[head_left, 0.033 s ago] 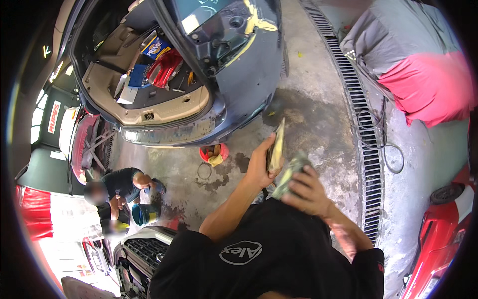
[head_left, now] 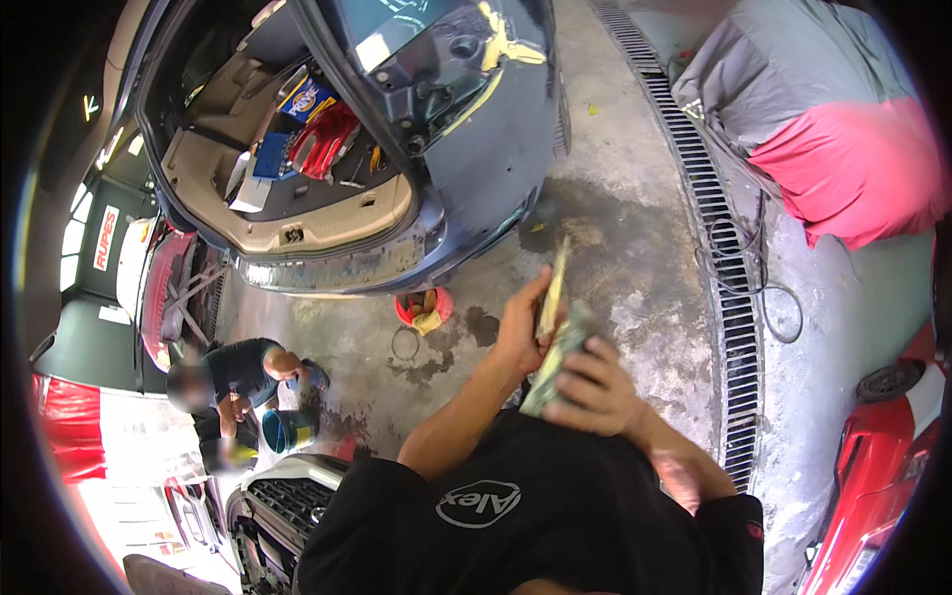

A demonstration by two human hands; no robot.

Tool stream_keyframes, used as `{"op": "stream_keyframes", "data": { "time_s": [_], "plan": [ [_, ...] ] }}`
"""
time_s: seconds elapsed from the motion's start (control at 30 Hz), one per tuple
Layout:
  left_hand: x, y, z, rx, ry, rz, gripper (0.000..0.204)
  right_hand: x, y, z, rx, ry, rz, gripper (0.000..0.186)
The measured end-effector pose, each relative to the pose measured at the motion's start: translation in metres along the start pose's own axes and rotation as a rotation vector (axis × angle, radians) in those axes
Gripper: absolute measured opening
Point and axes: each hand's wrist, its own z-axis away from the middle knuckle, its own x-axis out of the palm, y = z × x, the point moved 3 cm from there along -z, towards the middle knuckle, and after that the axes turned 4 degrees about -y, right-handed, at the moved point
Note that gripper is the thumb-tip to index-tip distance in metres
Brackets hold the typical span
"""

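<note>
My left hand [head_left: 522, 325] is wrapped round a thin, flat, yellowish piece [head_left: 557, 283] held on edge, its tip pointing away from me. In my right hand [head_left: 598, 392] is a grey-green, flat block-like pad [head_left: 551, 372] with a pale yellow side. Its outline is smeared by motion, so its exact kind cannot be made out. The two pieces are close together in front of my chest, and whether they touch is unclear. Beyond them stands a dark grey car [head_left: 491, 169] with its rear open and yellow patches on its bodywork.
A red bucket [head_left: 424, 309] with cloths stands on the wet concrete floor. To the left, a person [head_left: 248, 372] bends by a dark bucket [head_left: 288, 429]. A drain grate [head_left: 729, 297] runs on the right, with a looped hose [head_left: 783, 312] and a covered vehicle [head_left: 843, 149] beyond.
My right hand and the grey-green pad have shifted slightly left and toward me, nearer the left hand. The left hand has barely moved and keeps its flat piece.
</note>
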Motion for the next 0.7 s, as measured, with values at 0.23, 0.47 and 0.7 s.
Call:
{"op": "stream_keyframes", "data": {
  "time_s": [0.23, 0.47, 0.7],
  "plan": [
    [0.030, -0.059, 0.034, -0.213, -0.079, -0.013, 0.035, -0.064, 0.077, 0.014, 1.296, 0.807, -0.215, 0.010],
    [0.060, -0.031, 0.024, -0.007, 0.092, 0.013, 0.032, -0.010, 0.074, 0.057, 1.136, 0.493, -1.020, 0.029],
    [0.010, 0.001, 0.024, 0.330, 0.290, -0.811, 0.030, -0.059, 0.048, 0.028, 0.732, 0.051, 0.025, 0.041]
  ]
}}
